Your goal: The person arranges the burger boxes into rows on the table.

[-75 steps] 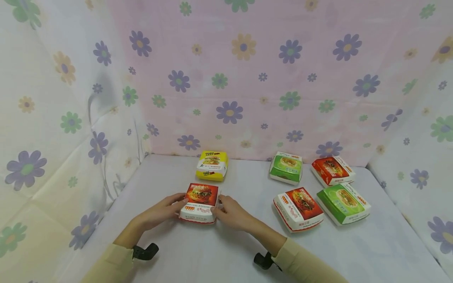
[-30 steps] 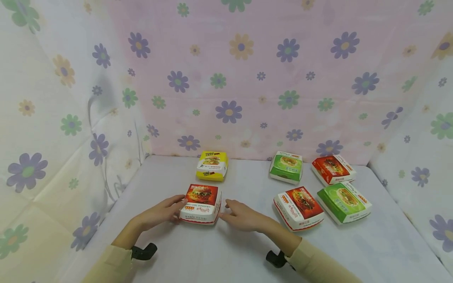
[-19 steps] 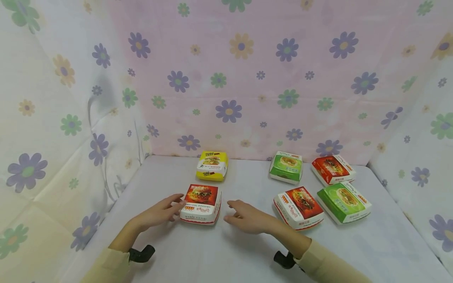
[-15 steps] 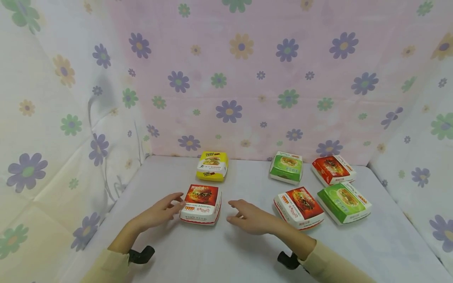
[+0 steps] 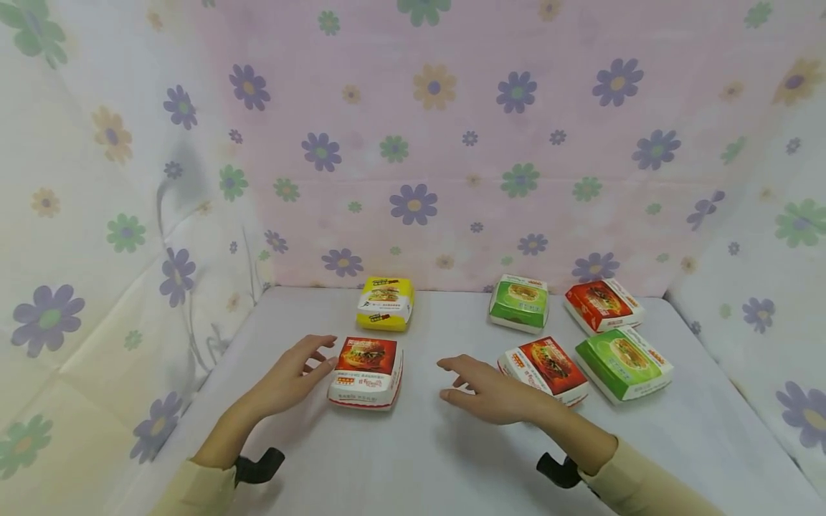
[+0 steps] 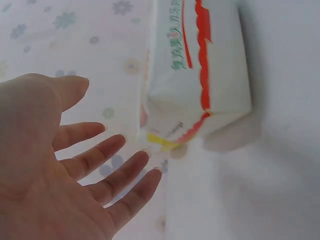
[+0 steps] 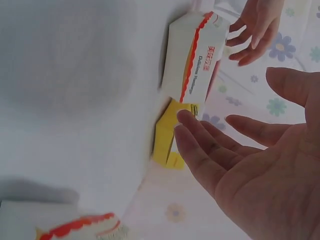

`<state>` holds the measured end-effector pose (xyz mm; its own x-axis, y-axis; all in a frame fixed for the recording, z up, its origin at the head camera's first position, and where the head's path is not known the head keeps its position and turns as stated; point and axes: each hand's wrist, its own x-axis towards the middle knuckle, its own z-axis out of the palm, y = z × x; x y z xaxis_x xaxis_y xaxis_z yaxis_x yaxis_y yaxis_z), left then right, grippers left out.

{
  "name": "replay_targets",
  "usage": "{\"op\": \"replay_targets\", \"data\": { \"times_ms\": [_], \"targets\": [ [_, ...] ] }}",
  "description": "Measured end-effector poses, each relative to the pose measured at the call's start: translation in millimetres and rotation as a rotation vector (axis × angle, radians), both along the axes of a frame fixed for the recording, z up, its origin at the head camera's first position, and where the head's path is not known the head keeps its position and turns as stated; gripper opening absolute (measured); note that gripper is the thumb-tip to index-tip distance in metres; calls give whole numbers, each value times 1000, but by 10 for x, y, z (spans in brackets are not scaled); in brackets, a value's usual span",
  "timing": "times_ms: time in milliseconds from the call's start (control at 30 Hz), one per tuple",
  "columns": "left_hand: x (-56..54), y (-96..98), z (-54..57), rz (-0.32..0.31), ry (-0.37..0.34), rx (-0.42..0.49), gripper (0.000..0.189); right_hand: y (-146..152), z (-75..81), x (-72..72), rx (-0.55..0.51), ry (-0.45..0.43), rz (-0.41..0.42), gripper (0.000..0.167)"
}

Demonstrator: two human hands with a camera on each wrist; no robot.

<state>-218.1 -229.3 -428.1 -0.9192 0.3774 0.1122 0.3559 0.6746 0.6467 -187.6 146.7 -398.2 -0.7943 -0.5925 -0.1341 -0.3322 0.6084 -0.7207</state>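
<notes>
In the head view a red and white burger box (image 5: pixel 365 373) sits on the table, in front of a yellow burger box (image 5: pixel 385 304). My left hand (image 5: pixel 292 374) hovers at the red box's left side with fingers spread; the left wrist view shows a gap between those fingers and the white box side (image 6: pixel 200 65). My right hand (image 5: pixel 487 387) is raised over the table between that box and a second red and white burger box (image 5: pixel 548 367), whose front edge it partly hides. Its fingers are loosely bent and hold nothing.
On the right stand a green burger box (image 5: pixel 519 303), another red burger box (image 5: pixel 604 305) and another green one (image 5: pixel 624 363). The last touches or nearly touches its red neighbours. Flowered cloth (image 5: pixel 413 172) walls the white table (image 5: pixel 413 459) at the back and both sides.
Both hands held the sides of the near red box earlier. The right hand has let go and moved away to the right; the left has lifted slightly off to the left. The boxes stay put.
</notes>
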Motion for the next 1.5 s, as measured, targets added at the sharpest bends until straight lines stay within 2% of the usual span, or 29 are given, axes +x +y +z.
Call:
{"op": "replay_targets", "data": {
  "times_ms": [200,433,600,733,900,1133,1333,1500],
  "targets": [
    [-32,152,168,-35,44,0,47,185,82,13,15,13,-16,56],
    [-89,399,365,-95,19,-3,52,432,178,-14,29,70,-17,56],
    [-124,605,463,-136,7,22,59,592,284,-8,28,115,-13,56],
    [-152,762,517,-165,-31,47,61,692,351,-14,35,135,-40,55],
    [-216,927,549,-185,-82,80,62,768,369,-38,44,152,-54,55],
    [-292,1088,496,-144,-168,123,64,851,349,-68,38,161,-64,57],
    [-322,1240,488,-103,-170,140,68,939,350,-114,68,176,-99,56],
    [-388,1361,514,-118,-180,193,69,1000,402,-159,77,174,-99,56]
  ]
}}
